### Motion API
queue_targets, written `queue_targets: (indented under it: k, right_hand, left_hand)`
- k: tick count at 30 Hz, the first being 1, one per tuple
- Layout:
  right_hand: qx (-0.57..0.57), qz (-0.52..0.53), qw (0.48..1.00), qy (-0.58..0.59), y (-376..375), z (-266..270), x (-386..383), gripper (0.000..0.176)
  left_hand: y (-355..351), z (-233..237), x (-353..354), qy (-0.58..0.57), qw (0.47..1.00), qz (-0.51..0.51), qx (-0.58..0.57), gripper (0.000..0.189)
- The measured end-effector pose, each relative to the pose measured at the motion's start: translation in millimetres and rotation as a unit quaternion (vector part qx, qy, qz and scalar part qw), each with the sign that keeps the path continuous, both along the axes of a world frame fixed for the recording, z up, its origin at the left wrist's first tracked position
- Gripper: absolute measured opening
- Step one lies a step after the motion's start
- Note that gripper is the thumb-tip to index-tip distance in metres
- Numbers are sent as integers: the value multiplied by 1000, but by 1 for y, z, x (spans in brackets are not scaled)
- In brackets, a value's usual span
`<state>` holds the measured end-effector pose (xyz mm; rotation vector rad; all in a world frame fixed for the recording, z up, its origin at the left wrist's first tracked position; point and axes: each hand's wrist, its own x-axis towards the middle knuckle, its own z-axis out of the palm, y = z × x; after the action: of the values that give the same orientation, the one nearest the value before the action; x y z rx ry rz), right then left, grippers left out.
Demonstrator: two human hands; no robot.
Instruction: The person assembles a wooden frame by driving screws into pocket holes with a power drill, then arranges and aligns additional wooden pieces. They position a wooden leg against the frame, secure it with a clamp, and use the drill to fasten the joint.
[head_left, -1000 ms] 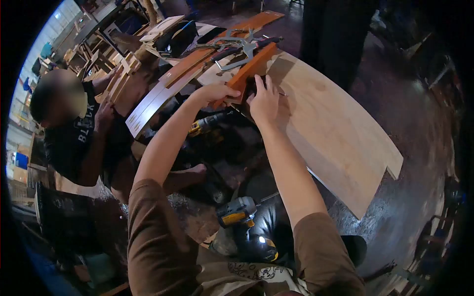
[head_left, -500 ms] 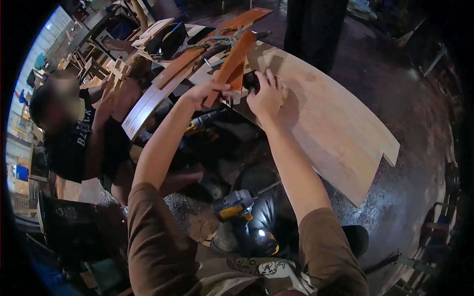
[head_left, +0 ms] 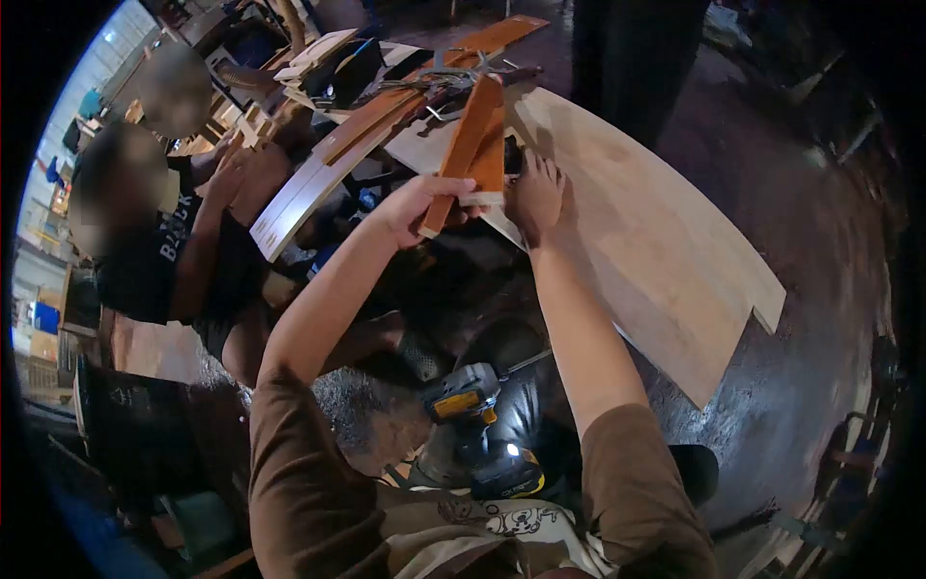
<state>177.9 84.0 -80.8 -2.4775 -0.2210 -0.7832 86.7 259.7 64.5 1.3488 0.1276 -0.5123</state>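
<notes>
My left hand (head_left: 422,207) is closed around the near end of reddish-brown wooden pieces (head_left: 473,135), with its thumb on top. These are a narrow strip and a wider piece, meeting at an angle and pointing away from me. My right hand (head_left: 540,201) is curled beside them, against a dark object (head_left: 514,156) mostly hidden behind it; I cannot make out its kind. Under and beside this hand lies a large pale plywood panel (head_left: 656,251) with a notched near end. Below my arms, a yellow-and-black power drill (head_left: 463,394) with a long bit rests by my lap.
A person in a black shirt (head_left: 145,261) sits at the left, hands on a small wooden frame (head_left: 253,130). Long boards (head_left: 318,183) and metal clamps (head_left: 453,68) lie beyond my left hand. Someone's dark-clothed legs (head_left: 632,68) stand behind the panel.
My left hand has moved slightly right and nearer with the reddish-brown pieces, which now stand more upright in view. My right hand has shifted slightly right and nearer. The view has shifted a little.
</notes>
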Motion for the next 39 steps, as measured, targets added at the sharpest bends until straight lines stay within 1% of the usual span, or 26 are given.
queue_targets:
  k: [2,5,6,11,13,14,16,17,18,21,22,23,24,25,26,28,29,30,31,32,33,34,35,37,38,39]
  right_hand:
    - [-45,-22,998,22,1,4,-4,57]
    - [-61,-33,996,58,4,-30,33,60]
    - [-44,-15,998,-51,4,-47,43,57]
    - [122,44,975,180,-21,57,-20,51]
    - [213,45,960,174,-53,3,19,51]
    - [328,80,917,214,-66,21,2,53]
    - [566,153,755,293,-101,51,-45,57]
    - [624,176,691,320,-118,67,-66,59]
    - [655,203,646,334,-132,78,-81,62]
    - [677,308,582,329,-158,90,-102,61]
    - [680,345,562,319,-169,86,-99,60]
    - [682,382,541,311,-180,83,-96,59]
    - [678,302,596,307,-196,73,-88,58]
    - [674,260,624,299,-204,74,-90,57]
    - [667,216,651,292,-211,74,-91,57]
    - [650,91,664,358,-224,95,-117,53]
    - [656,84,664,349,-236,98,-122,53]
    - [629,71,667,393,-253,98,-126,53]
    - [602,59,667,435,-270,96,-130,52]
    - [608,50,667,428,-289,90,-131,52]
    - [576,34,694,430,-308,83,-131,51]
    - [543,17,719,433,-325,76,-132,49]
    - [549,9,718,427,-338,73,-133,49]
    - [552,10,707,441,-357,71,-142,48]
    - [557,5,704,440,-356,74,-148,48]
    - [537,-1,733,419,-350,82,-155,49]
  left_hand:
    - [1,2,-18,16,1000,-9,-21,31]
    - [2,8,-51,-9,999,-32,-35,31]
    - [-6,22,-68,-20,1000,-11,-12,33]
    - [-4,18,-116,-96,994,-60,-7,39]
    - [-15,11,-125,-141,988,-64,-2,38]
    - [-23,14,-128,-170,983,-74,-2,38]
    - [-39,2,-117,-227,967,-119,17,42]
    - [-49,-7,-108,-228,962,-148,35,44]
    - [-65,-5,-104,-241,958,-158,-3,42]
    - [-112,-20,-80,-343,917,-164,123,39]
    - [-128,-36,-66,-326,920,-178,128,46]
    - [-134,-30,-62,-324,921,-175,128,46]
    - [-139,-15,-59,-338,875,-240,249,48]
    - [-140,-9,-52,-347,810,-300,365,51]
    - [-138,-8,-42,-323,817,-325,350,54]
    - [-102,-52,34,-644,647,-271,305,52]
    - [-72,-57,59,-452,845,-211,191,42]
    - [-32,-42,73,-437,834,-48,333,38]
    - [8,-25,86,-366,812,101,444,34]
    - [54,-28,107,-368,781,165,477,32]
    - [103,-55,150,-429,660,281,549,29]
    - [136,-53,152,-409,564,276,662,47]
    - [166,-61,163,-357,549,265,708,65]
    - [198,-76,167,-320,445,262,794,68]
    - [206,-75,169,-325,445,256,794,68]
    - [213,-68,171,-220,534,190,794,67]
